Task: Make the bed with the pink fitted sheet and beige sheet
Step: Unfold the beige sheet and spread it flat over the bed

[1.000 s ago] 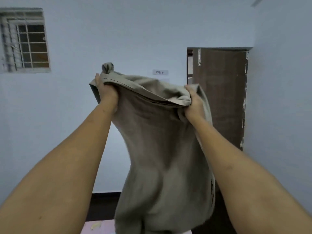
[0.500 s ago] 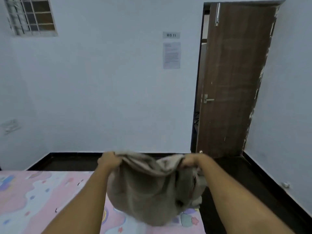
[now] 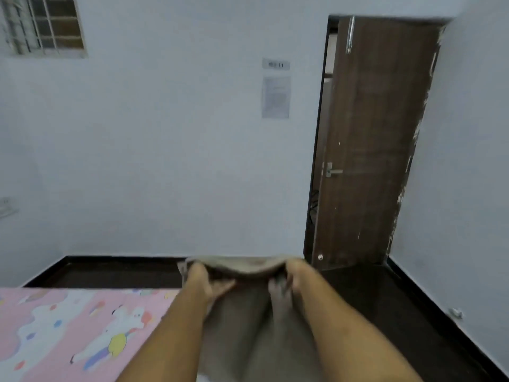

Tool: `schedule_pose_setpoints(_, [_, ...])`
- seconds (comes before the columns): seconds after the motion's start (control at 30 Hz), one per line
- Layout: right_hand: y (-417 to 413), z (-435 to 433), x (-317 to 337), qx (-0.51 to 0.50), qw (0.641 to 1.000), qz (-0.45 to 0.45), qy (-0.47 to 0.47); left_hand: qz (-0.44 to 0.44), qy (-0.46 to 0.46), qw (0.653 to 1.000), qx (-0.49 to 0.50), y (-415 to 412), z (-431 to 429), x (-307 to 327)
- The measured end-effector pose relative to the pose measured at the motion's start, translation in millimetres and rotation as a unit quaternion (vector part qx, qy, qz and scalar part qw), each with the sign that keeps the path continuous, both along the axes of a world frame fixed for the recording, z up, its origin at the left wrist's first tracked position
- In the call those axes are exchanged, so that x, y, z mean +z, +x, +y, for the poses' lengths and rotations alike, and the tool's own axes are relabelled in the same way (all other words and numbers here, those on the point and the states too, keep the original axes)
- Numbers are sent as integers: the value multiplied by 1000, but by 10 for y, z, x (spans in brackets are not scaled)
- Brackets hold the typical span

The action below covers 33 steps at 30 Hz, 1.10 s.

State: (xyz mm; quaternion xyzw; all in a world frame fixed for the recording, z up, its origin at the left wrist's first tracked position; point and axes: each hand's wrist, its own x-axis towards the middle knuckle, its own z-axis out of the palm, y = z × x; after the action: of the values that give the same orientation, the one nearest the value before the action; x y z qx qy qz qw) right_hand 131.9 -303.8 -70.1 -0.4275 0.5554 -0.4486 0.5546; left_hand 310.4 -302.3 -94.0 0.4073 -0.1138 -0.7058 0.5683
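matt beige sheet (image 3: 237, 323) cloth, printed pink fitted sheet (image 3: 68, 326), wood-grain door (image 3: 377, 139)

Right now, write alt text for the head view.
The left hand and right hand grip the bunched top edge of a beige sheet that drapes down between the forearms. A pink fitted sheet with cartoon print lies lower left; a brown door stands ajar behind.

Dim, flat indoor light, bluish cast on the walls (image 3: 165, 161); shadows soft. Motion blur all over: wall notice (image 3: 276, 97) unreadable, left hand (image 3: 205, 282), right hand (image 3: 292, 279) and beige sheet (image 3: 248, 326) smeared. Wide-angle tilts the door (image 3: 380, 139). Floor (image 3: 385, 312) near black.
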Motion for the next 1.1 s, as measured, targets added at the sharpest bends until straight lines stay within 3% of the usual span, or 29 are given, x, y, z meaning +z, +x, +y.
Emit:
schedule_pose_setpoints(0.07, [24, -336, 938, -112, 982, 28, -146, 32, -182, 982, 24, 16, -410, 862])
schedule_pose_setpoints(0.13, [55, -577, 2094, -218, 894, 38, -389, 9, -340, 934, 109, 51, -516, 2026])
schedule_pose_setpoints(0.2, [97, -568, 2826, -202, 828, 58, -519, -72, -429, 889, 147, 68, -480, 2830])
schedule_pose_setpoints(0.23, [75, -550, 2975, -184, 820, 105, -532, -135, -447, 871, 153, 116, -461, 3066])
schedule_pose_setpoints(0.27, [29, -489, 3057, -176, 814, 166, -527, -199, -449, 859, 146, 170, -438, 3236])
schedule_pose_setpoints(0.37, [-104, -517, 2968, -147, 861, 246, -420, -288, -410, 861, 90, 326, -463, 3248])
schedule_pose_setpoints(0.43, [-182, -574, 2769, -146, 890, 227, -368, -276, -358, 889, 78, 337, -495, 3000])
schedule_pose_setpoints(0.53, [-308, -657, 2361, -187, 917, 115, -333, -203, -292, 928, 111, 327, -510, 2495])
schedule_pose_setpoints(0.67, [-287, -580, 1659, -204, 930, 66, -299, -172, -230, 940, 186, 446, -478, 1705])
schedule_pose_setpoints(0.8, [-314, -651, 895, -273, 919, 76, -276, -164, -199, 953, 159, 444, -264, 1083])
schedule_pose_setpoints(0.83, [-309, -542, 713, -251, 925, 86, -270, -174, -195, 953, 152, 440, -188, 930])
schedule_pose_setpoints(0.97, [-425, 35, -79, -169, 938, 247, -174, -303, -135, 932, 147, 586, 65, 95])
schedule_pose_setpoints(1.03, [-547, 235, -538, -88, 923, 364, -89, -439, -89, 885, 128, 722, 277, -417])
schedule_pose_setpoints(1.1, [-671, 425, -965, 8, 876, 483, -2, -573, -57, 816, 54, 779, 578, -889])
